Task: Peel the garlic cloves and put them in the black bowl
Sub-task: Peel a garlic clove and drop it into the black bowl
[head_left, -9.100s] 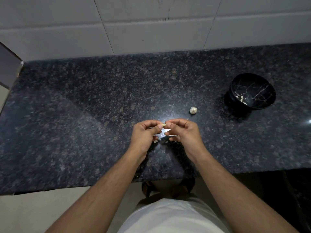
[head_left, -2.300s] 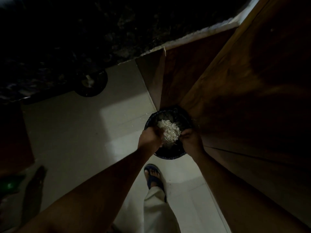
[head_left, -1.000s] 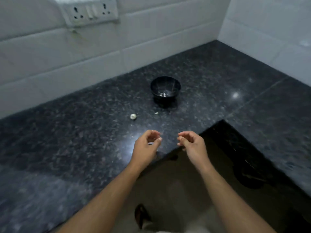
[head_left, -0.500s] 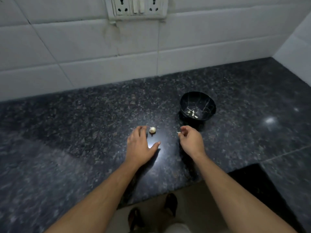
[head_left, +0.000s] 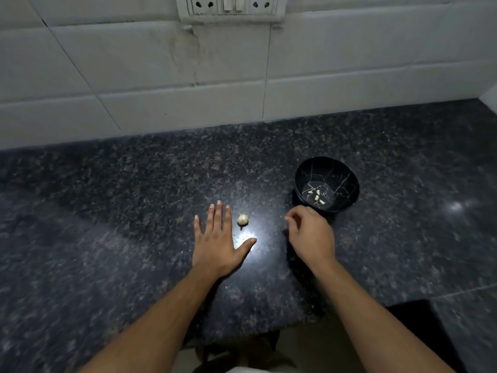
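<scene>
The main risk here is the small garlic piece (head_left: 242, 219) skidding away on the polished, glossy tabletop (head_left: 107, 211) if it is nudged sideways instead of being pinched cleanly. It is light and rounded, so a glancing touch from the left hand (head_left: 217, 243) would probably be enough to send it rolling. A second risk is the black bowl (head_left: 326, 184), which is sitting just beyond the right hand (head_left: 309, 235). A careless reach could be bumping its rim and shifting the peeled cloves (head_left: 317, 196) lying in its bottom. Loose skin may also be clinging to the fingers and ending up in the bowl with the next clove.

The left hand is lying flat with its fingers (head_left: 217, 211) straight and spread, holding nothing. The garlic piece is resting on the tabletop just beside the index finger, in the gap between that finger and the thumb, close but apparently not touching. The right hand is hovering with its fingers curled inward. Something tiny may be showing at its fingertips, but it is too small to tell whether they are pinching a scrap or holding nothing. The garlic piece is lying between the two hands, nearer the left.
</scene>
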